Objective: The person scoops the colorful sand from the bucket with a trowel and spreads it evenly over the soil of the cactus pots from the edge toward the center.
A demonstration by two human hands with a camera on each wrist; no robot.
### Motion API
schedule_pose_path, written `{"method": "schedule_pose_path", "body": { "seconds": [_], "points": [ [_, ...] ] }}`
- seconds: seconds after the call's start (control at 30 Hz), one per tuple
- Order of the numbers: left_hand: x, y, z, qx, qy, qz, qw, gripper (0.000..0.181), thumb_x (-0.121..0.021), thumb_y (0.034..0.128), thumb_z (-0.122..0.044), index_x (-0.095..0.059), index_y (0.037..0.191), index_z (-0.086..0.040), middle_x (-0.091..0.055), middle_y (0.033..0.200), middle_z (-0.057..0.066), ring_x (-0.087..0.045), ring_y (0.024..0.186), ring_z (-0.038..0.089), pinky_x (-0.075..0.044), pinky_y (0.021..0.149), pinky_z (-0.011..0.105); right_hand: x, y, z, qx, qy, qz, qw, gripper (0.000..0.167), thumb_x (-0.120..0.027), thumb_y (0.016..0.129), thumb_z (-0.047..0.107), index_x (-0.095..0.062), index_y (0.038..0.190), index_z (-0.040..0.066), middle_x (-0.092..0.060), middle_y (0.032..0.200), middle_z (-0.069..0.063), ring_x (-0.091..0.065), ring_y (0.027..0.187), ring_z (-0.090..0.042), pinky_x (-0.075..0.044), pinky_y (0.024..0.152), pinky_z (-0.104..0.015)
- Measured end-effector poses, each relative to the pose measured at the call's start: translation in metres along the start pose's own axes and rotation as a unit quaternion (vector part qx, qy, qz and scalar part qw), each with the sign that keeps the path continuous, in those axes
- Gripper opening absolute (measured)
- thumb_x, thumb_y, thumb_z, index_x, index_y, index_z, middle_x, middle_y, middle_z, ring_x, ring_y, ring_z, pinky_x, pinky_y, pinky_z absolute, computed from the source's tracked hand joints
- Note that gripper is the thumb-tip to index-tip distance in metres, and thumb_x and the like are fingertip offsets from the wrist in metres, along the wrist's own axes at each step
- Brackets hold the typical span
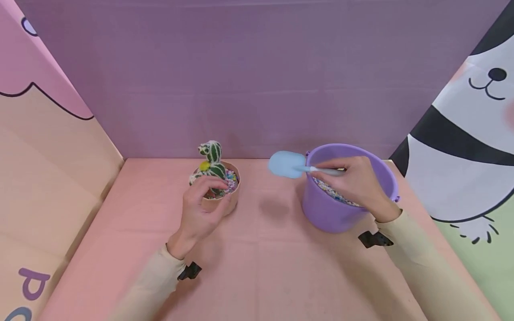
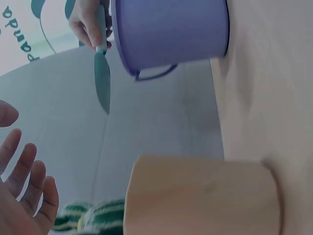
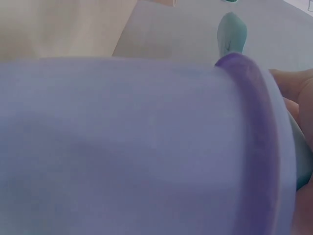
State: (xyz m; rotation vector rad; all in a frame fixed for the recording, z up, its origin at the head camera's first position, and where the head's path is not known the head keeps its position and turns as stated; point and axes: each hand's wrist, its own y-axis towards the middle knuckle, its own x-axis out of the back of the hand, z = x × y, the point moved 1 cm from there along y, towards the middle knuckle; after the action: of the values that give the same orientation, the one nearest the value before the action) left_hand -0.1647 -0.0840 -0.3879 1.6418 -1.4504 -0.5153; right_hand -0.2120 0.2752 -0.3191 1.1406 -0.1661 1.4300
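Note:
My right hand [image 1: 355, 180] grips the handle of a light blue toy shovel [image 1: 287, 164] above a purple bucket [image 1: 335, 218]. The shovel's blade points left, past the bucket's rim, and no grains show on it. Small multicoloured grains [image 1: 330, 191] lie inside the bucket. On the left, my left hand [image 1: 201, 214] hovers by a tan pot [image 1: 234, 200], its fingers loosely bent and holding nothing. In the left wrist view those fingers [image 2: 33, 188] are spread apart from the pot. A green-and-white knitted-looking cactus [image 1: 215, 152] with a yellow bloom stands in the pot among coloured grains [image 1: 231, 180].
Both containers stand on a pink-covered table [image 1: 257, 267], near its back edge. Behind them rises a purple backdrop [image 1: 257, 80]. A panda-printed panel [image 1: 470, 147] borders the right side, and a beige and pink panel [image 1: 48, 169] the left.

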Motion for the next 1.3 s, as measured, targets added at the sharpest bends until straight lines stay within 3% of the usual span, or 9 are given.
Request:
{"method": "schedule_pose_path", "body": {
  "seconds": [0.2, 0.47, 0.7, 0.93, 1.1, 1.2, 1.3],
  "points": [
    [-0.019, -0.002, -0.003, -0.005, -0.006, 0.015, 0.9999, 0.013, -0.079, 0.0871, -0.004, -0.075, 0.099, -0.008, -0.076, 0.101, 0.008, -0.068, 0.094, 0.019, -0.051, 0.075, 0.029, 0.006, -0.007, -0.009, -0.009, 0.004, -0.012, 0.9999, 0.016, -0.094, 0.081, 0.021, -0.088, 0.096, 0.018, -0.083, 0.083, 0.0, -0.064, 0.069, 0.01, -0.045, 0.061, -0.01],
    [-0.038, -0.003, -0.004, 0.004, -0.031, 0.038, 0.9988, 0.012, -0.078, 0.0896, -0.004, -0.074, 0.099, -0.01, -0.075, 0.102, 0.007, -0.066, 0.093, 0.018, -0.051, 0.073, 0.035, 0.015, -0.014, -0.021, -0.045, -0.015, -0.024, 0.9986, 0.017, -0.095, 0.08, 0.023, -0.089, 0.095, 0.02, -0.082, 0.081, 0.0, -0.063, 0.071, 0.016, -0.046, 0.062, -0.008],
    [-0.052, -0.003, -0.005, 0.048, -0.013, 0.083, 0.9954, 0.014, -0.081, 0.0904, -0.011, -0.075, 0.102, -0.013, -0.075, 0.105, 0.002, -0.065, 0.094, 0.015, -0.055, 0.075, 0.034, 0.028, -0.019, -0.029, -0.059, -0.034, -0.036, 0.997, 0.015, -0.095, 0.079, 0.026, -0.089, 0.093, 0.022, -0.081, 0.075, 0.002, -0.061, 0.073, 0.019, -0.045, 0.062, -0.008],
    [-0.07, -0.001, -0.004, 0.099, -0.009, 0.141, 0.9851, 0.018, -0.081, 0.0918, -0.018, -0.075, 0.108, -0.015, -0.076, 0.112, -0.002, -0.068, 0.105, 0.017, -0.058, 0.083, 0.037, 0.043, -0.025, -0.037, -0.083, -0.05, -0.031, 0.9948, 0.016, -0.094, 0.081, 0.027, -0.089, 0.095, 0.02, -0.082, 0.08, -0.002, -0.057, 0.08, 0.021, -0.043, 0.066, -0.008],
    [-0.082, -0.003, -0.003, 0.122, -0.011, 0.158, 0.9799, 0.018, -0.081, 0.0924, -0.021, -0.075, 0.109, -0.017, -0.074, 0.116, -0.004, -0.067, 0.11, 0.015, -0.056, 0.085, 0.033, 0.051, -0.03, -0.046, -0.09, -0.058, -0.038, 0.9935, 0.018, -0.095, 0.079, 0.027, -0.089, 0.094, 0.02, -0.083, 0.083, -0.002, -0.057, 0.078, 0.023, -0.043, 0.064, -0.007],
    [-0.088, -0.006, -0.003, 0.122, -0.017, 0.155, 0.9801, 0.018, -0.08, 0.0927, -0.021, -0.075, 0.109, -0.018, -0.074, 0.117, -0.004, -0.066, 0.11, 0.013, -0.055, 0.085, 0.031, 0.056, -0.033, -0.049, -0.109, -0.064, -0.037, 0.9913, 0.02, -0.095, 0.08, 0.031, -0.089, 0.095, 0.02, -0.078, 0.08, 0.022, -0.057, 0.076, 0.024, -0.043, 0.063, -0.008],
    [-0.096, -0.008, -0.002, 0.115, -0.018, 0.149, 0.982, 0.017, -0.08, 0.093, -0.022, -0.075, 0.109, -0.018, -0.074, 0.117, -0.004, -0.067, 0.111, 0.012, -0.056, 0.084, 0.03, 0.062, -0.035, -0.05, -0.121, -0.075, -0.032, 0.9892, 0.022, -0.094, 0.08, 0.035, -0.089, 0.096, 0.021, -0.073, 0.077, 0.032, -0.057, 0.073, 0.022, -0.043, 0.061, -0.011]
  ]
}}
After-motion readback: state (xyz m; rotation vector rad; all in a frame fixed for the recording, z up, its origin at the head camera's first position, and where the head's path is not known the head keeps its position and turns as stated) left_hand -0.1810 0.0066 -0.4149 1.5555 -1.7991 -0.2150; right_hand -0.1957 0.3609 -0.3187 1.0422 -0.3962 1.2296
